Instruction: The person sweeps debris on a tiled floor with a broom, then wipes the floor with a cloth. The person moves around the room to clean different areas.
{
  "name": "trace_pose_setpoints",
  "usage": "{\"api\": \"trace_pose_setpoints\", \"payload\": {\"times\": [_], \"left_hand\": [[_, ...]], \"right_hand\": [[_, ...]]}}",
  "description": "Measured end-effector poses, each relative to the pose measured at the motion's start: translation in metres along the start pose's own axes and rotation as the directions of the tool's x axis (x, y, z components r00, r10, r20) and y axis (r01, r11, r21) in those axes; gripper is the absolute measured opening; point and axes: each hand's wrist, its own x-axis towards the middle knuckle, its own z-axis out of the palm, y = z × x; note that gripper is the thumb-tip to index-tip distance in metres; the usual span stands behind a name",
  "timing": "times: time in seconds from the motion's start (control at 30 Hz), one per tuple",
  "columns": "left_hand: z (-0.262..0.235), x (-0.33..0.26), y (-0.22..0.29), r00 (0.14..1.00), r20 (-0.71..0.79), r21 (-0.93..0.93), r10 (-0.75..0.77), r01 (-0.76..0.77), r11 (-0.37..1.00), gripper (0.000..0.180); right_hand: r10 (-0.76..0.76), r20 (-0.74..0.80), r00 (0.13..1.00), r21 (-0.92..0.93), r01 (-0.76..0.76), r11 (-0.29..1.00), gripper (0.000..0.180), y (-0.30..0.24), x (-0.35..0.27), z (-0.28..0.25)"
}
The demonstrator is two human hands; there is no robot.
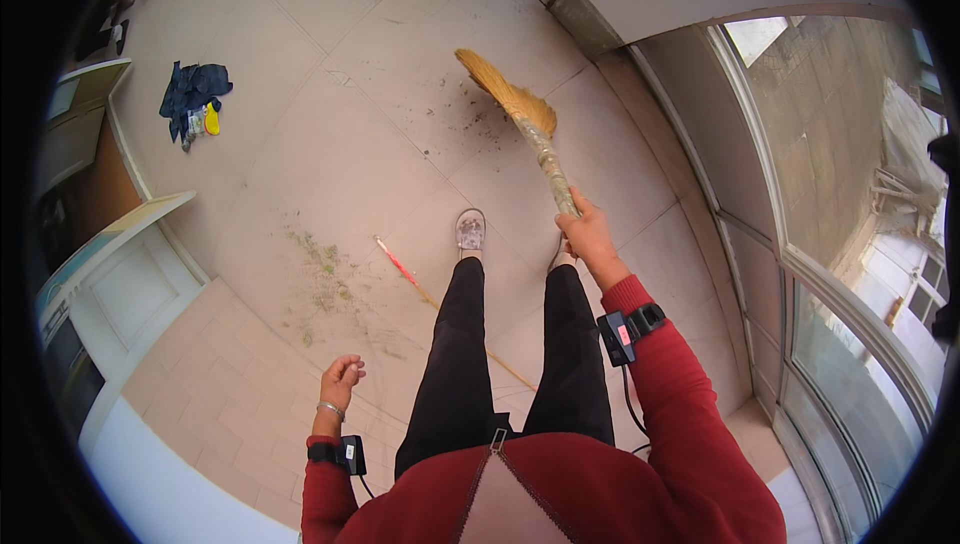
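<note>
Right grip (588, 232) closed on broom (520, 109); long axis runs up-left from grip, bristles on floor (300, 94). Left grip (340, 376) loosely curled, empty.

Right hand (587, 234) extended, fist closed; left hand (338, 380) loosely curled, free

Soft, even daylight fills the scene, coming from the windows (850, 274) along the right of the frame. The pale tiled floor (330, 124) in the upper middle is bright, with only faint shadows. Focus is sharp at the centre. Straight edges bend toward the rim, and the corners are black.
</note>
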Motion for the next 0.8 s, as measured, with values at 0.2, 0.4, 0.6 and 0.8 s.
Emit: {"api": "trace_pose_setpoints", "payload": {"times": [0.2, 0.4, 0.6, 0.8], "left_hand": [[-0.059, 0.011, 0.001, 0.998, -0.052, 0.069, 0.038, -0.035, 0.997, 0.022], [-0.063, -0.004, -0.013, 0.994, -0.111, 0.063, -0.010, 0.017, 0.998, 0.022], [-0.042, -0.065, -0.032, 1.000, -0.026, 0.136, -0.012, 0.016, 0.991, 0.021], [-0.089, -0.094, -0.048, 0.993, -0.118, 0.171, -0.022, 0.042, 0.984, 0.022]], "right_hand": [[0.125, -0.263, 0.957, 0.140, -0.090, 0.986, 0.057, 0.041, -0.001, -0.041], [0.274, -0.054, 0.960, 0.296, -0.247, 0.923, 0.015, 0.037, 0.067, 0.018], [0.099, 0.228, 0.969, 0.111, -0.127, 0.986, 0.053, -0.006, -0.002, 0.052], [0.034, 0.106, 0.994, 0.151, -0.050, 0.987, 0.061, 0.029, -0.111, -0.034]]}}
